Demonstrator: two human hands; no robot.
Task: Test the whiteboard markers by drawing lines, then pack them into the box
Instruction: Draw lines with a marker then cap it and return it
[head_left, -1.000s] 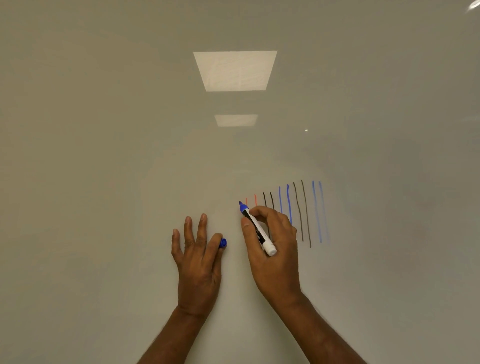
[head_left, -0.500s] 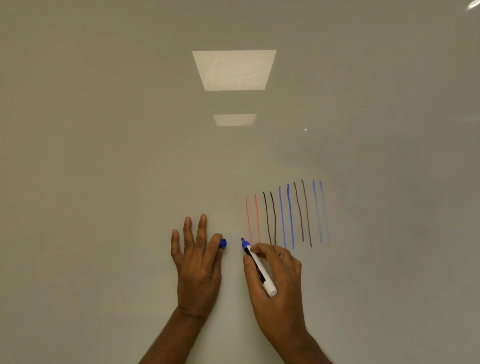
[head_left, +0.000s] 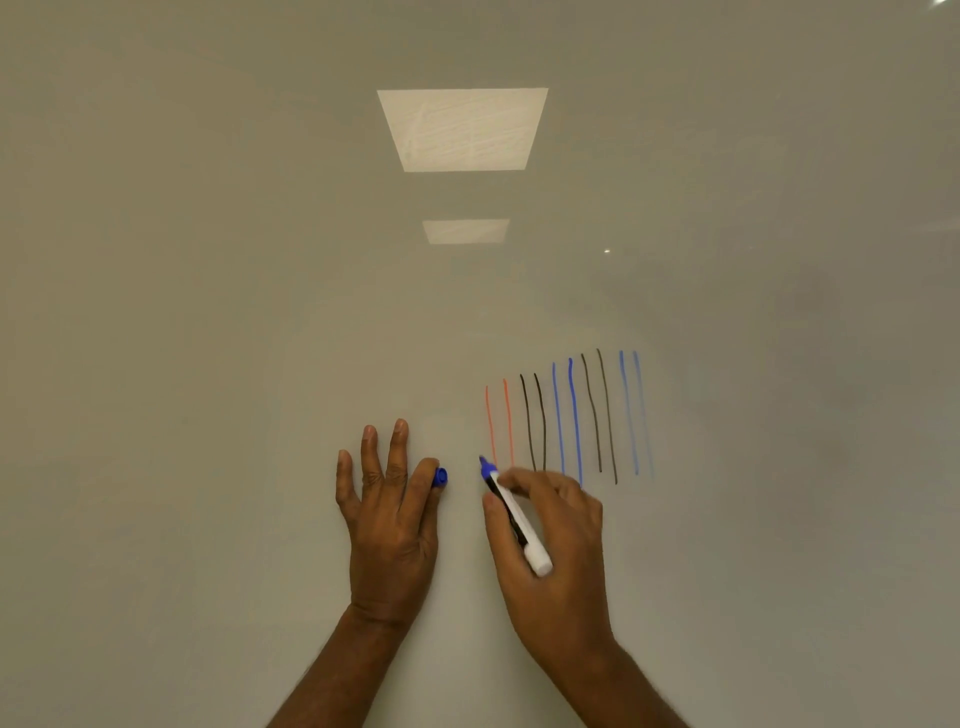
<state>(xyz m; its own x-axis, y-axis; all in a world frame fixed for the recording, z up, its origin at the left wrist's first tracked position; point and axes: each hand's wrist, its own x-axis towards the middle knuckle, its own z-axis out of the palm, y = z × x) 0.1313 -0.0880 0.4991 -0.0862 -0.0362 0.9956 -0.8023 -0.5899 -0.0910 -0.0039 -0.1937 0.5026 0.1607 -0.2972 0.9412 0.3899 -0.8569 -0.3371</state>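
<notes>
A whiteboard (head_left: 208, 364) fills the whole view. On it stand several near-vertical test lines (head_left: 574, 415) in pairs: red, black, blue, black, pale blue. My right hand (head_left: 561, 566) grips an uncapped blue marker (head_left: 519, 525) with a white barrel, its tip just left of the bottom of the red lines. My left hand (head_left: 389, 519) lies against the board with its fingers spread straight. The marker's blue cap (head_left: 440, 477) sticks out beside the index finger, apparently pinched by the hidden thumb. No box is in view.
Two ceiling light panels (head_left: 462, 130) reflect in the upper middle of the glossy board. The board is bare to the left of my hands and above the lines.
My right hand slid the marker down from the top of the red lines to below them, then rose slightly. No new line shows. My left hand stayed still.
</notes>
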